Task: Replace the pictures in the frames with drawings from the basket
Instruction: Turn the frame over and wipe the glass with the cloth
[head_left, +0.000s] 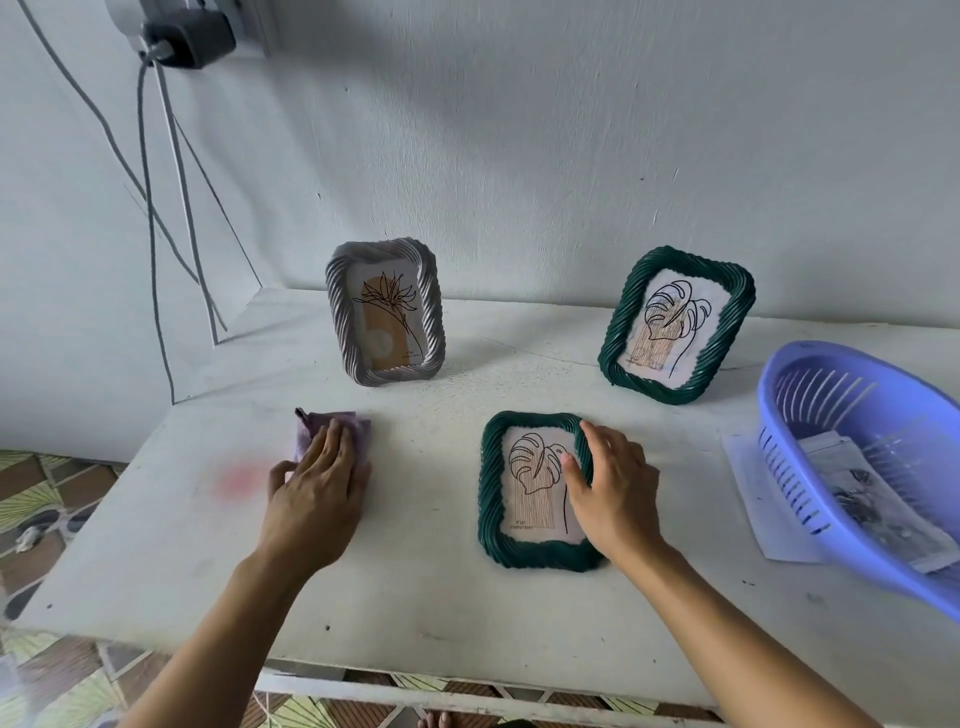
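A dark green rope-edged frame (491, 493) lies flat on the white table, showing a leaf line drawing. My right hand (610, 486) rests on its right edge, thumb on the picture and fingers over the rim. My left hand (317, 488) lies flat, fingers together, on a folded purple cloth (358, 431) left of the frame. A grey frame (387, 317) with a flower drawing stands upright at the back. A second green frame (675, 325) with a leaf drawing stands at the back right. A purple slotted basket (810, 415) at the right holds paper drawings (872, 504).
A sheet of white paper (748, 467) lies under the basket's left side. Cables (156, 234) hang down the wall at the back left from a black adapter (189, 36). A faint pink stain (239, 478) marks the table (415, 597) near my left hand. Patterned floor tiles show below the table's front edge.
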